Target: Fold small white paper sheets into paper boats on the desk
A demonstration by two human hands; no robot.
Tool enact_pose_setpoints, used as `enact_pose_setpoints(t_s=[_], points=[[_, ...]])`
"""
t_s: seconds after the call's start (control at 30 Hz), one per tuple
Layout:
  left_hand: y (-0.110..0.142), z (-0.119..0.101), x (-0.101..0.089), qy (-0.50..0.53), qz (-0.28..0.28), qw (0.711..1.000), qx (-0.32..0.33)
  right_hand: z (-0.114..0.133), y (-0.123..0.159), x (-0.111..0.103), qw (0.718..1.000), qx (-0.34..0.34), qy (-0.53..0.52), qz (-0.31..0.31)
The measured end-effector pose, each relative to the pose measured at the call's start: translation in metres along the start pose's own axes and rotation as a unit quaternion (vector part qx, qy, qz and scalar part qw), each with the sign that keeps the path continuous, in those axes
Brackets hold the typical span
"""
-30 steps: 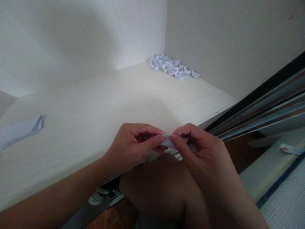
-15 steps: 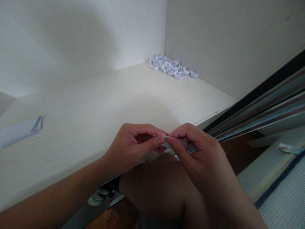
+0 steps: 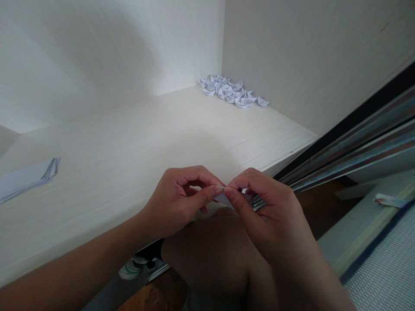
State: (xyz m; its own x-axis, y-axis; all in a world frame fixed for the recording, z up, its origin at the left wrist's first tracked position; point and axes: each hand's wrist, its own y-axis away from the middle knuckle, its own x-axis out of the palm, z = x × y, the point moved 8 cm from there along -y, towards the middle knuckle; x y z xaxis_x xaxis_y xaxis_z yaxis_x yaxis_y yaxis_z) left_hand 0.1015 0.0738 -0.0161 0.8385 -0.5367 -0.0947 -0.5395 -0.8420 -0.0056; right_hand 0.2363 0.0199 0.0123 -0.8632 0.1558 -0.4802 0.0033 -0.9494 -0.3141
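A small folded piece of white paper (image 3: 223, 199) is pinched between my two hands, just past the front edge of the white shelf (image 3: 136, 142) and above my leg. My left hand (image 3: 184, 196) grips its left end between thumb and fingers. On the other end, my right hand (image 3: 259, 198) has thumb and index finger pressed together, with the thumbs almost touching. Much of the paper is hidden behind the fingers. In the far right corner of the shelf lies a pile of small folded paper boats (image 3: 227, 90).
A stack of folded white paper sheets (image 3: 26, 177) lies at the shelf's left. Dark sliding-door rails (image 3: 350, 138) run along the right side. My bent leg (image 3: 214, 255) is beneath my hands. At lower right is a woven mat (image 3: 385, 263).
Both hands keep their pinch on the folded paper, with only small finger shifts; some left fingers under it have moved left. The view has shifted very slightly.
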Motion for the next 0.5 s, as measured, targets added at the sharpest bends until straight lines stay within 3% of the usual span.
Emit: enact_pose_setpoints(t_s=[0.5], points=[[-0.0013, -0.0004, 0.0000, -0.054, -0.022, 0.998, -0.003, -0.0040, 0.0003, 0.0059, 1.000, -0.021, 0.022, -0.010]])
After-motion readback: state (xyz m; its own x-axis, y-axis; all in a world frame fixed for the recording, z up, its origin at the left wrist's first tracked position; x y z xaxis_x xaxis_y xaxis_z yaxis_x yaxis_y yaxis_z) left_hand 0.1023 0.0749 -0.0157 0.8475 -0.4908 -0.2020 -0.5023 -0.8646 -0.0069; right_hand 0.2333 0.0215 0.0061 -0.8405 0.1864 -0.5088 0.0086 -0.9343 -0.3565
